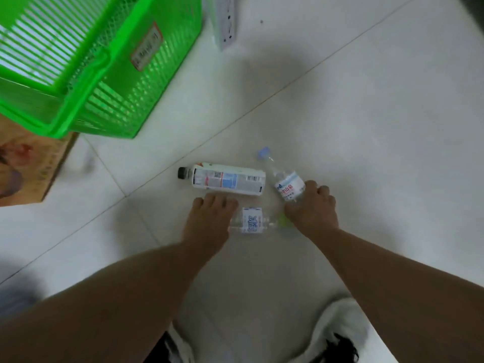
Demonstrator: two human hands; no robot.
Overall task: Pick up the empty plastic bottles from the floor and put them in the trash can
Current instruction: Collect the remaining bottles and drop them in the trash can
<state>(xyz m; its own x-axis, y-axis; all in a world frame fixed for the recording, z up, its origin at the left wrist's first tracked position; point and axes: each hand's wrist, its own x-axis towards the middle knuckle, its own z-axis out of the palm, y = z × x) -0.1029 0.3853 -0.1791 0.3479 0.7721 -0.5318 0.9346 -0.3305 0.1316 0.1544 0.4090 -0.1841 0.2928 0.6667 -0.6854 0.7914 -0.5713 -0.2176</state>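
My left hand (209, 218) closes on the clear bottle (251, 220) nearest me; my right hand (313, 205), at 1 o'clock, wraps the blue-capped bottle (286, 183). The white bottle (227, 180) at 12 lies untouched. At 10 o'clock, the green basket (104, 82) looks empty: nothing delivered yet.

No text legible: bottle labels (290, 186) (252, 220), basket sticker (146, 45), box print (47, 163) all blurred.

Just one wide-angle head cam here, looking steeply down at the white tiled floor (366, 127) from above. Both bare forearms reach in from the bottom edge, fairly close.
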